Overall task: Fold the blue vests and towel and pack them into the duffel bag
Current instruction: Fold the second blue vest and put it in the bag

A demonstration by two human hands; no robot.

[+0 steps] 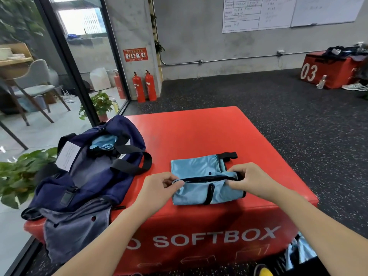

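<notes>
Both hands, left hand (159,185) and right hand (252,181), pinch the limp, slippery light-blue black-trimmed fabric vest (201,172) by its black-trimmed fold, at nine and three o'clock.

Red soft box (199,132); two fire extinguishers (144,86) by wall; potted plant (101,104); whiteboard (326,10).
</notes>
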